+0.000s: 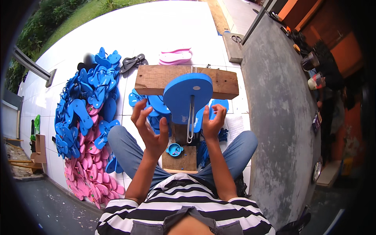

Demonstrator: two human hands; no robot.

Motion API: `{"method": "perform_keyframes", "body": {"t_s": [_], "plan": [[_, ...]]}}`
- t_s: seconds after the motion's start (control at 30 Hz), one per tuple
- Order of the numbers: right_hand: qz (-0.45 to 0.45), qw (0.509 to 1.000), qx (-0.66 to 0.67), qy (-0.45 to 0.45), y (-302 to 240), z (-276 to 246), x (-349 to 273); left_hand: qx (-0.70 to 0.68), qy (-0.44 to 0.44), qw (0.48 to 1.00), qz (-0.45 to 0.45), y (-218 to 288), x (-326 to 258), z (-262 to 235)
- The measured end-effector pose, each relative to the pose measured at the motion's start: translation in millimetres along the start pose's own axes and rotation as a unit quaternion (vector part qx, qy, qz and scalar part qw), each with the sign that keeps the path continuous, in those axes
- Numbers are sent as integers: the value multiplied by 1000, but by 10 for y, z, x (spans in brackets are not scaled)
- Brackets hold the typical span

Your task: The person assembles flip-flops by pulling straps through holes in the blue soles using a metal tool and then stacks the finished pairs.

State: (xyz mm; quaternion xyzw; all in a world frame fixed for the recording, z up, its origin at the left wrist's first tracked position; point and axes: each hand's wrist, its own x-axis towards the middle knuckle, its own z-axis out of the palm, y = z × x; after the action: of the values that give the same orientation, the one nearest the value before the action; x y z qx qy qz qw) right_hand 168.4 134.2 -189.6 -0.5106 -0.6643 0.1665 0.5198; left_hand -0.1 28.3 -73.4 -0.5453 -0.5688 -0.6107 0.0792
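One blue sole (187, 96) sits on the jig (190, 117), strapless; left hand (150, 127) fingers apart, right hand (213, 121) fingers curled, empty; sandal pile (84, 117) lies left.

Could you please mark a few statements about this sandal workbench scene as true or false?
1. A blue sandal sole sits on the wooden jig. True.
2. The left hand grips the sole. False: it is raised beside it with fingers spread, holding nothing.
3. The pile of sandals at the person's left is all pink. False: blue and pink.
4. The right hand is at the sole's lower right edge. True.
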Motion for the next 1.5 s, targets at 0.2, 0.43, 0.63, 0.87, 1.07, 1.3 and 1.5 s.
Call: {"method": "perform_keyframes", "body": {"t_s": [0.2,0.43,0.63,0.87,1.07,1.3,1.5], "plan": [[195,912,-332,-138,1042,246,-731,-96,-144,941,-291,-99,-929,36],[277,913,-281,-107,849,63,-625,-130,-268,885,-357,-183,-1298,288],[112,990,-58,-55,-205,-684,-948,-164,-285,871,-366,-138,-952,510],[-92,980,-32,-176,-379,-1205,-1658,-378,-384,715,-446,140,-783,92],[-125,972,-74,-186,-433,-1198,-1367,-524,-202,702,-438,256,-1106,-287],[-146,966,177,-116,-896,-1148,-718,-312,-301,895,-103,359,-250,-292],[-235,936,184,-185,-1379,-1255,23,-123,-238,955,127,544,277,-342]]}}
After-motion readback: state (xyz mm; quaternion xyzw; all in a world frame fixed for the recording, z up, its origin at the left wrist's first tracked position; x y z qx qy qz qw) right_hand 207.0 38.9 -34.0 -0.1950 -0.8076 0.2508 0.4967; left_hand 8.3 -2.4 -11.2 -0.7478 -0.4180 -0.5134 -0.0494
